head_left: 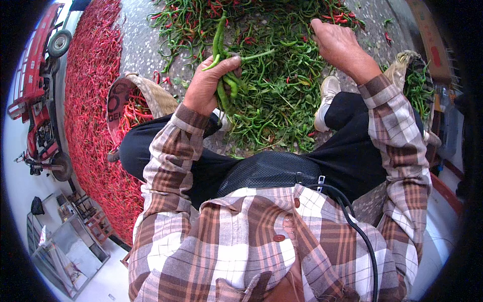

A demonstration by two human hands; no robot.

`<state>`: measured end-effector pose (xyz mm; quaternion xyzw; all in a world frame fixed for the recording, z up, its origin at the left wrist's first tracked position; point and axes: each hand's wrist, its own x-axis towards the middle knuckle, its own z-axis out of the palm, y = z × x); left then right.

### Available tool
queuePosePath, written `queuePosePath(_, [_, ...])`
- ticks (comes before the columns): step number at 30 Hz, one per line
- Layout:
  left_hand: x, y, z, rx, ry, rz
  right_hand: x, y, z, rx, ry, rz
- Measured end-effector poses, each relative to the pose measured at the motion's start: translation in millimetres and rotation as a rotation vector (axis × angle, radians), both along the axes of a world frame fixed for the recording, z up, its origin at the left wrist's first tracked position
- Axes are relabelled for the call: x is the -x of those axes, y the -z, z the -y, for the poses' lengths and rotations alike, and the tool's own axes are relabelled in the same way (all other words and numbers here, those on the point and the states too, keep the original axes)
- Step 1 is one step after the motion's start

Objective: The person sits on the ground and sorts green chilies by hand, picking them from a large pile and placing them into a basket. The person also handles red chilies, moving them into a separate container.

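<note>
Clock face centred on the green pile (282, 100), 12 at the top of your view. Left grip (207, 83) at 9: closed, thumb over, around a small bunch of green peppers (221, 32). They poke out above and below it; a thin green stalk (259, 55) sticks out toward 3. Right grip (344, 50) at 2: fingers curled in, near the pile's edge. Tips partly hidden, so can't tell whether it has hold of anything. More green peppers lie loose among leaves on the speckled floor (138, 50), between your shoes (329, 93) and beyond. Red spread (90, 100) far out at 9; open sack (158, 95) with red ones nearer, by your left knee. Another sack (400, 70) at 3, green beside it.

Step in hand, my read: gathering by hand, left holding, right picking. Next move likely calls for a snug, uncrushed left hold and a light right pinch, no leaves dragged along.
</note>
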<state>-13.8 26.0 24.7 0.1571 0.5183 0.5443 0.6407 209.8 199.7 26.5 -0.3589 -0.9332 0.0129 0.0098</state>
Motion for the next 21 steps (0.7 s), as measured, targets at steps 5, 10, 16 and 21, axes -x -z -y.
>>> queuePosePath(5, [-20, -3, -8, -0.018, -0.1, 0.12, 17, -18, 32, 1.054, -0.06, -0.468])
queuePosePath(10, [-59, -4, -21, -0.218, -0.06, -0.12, 48, -20, 73, 1.622, -0.056, -0.827])
queuePosePath(16, [-54, 5, -36, -0.484, 0.184, -1.238, 37, -14, 80, 1.684, 0.259, -1.238])
queuePosePath(21, [-64, 2, -27, -0.559, 0.454, -1.129, 17, -2, 79, 1.687, 0.306, -1.289])
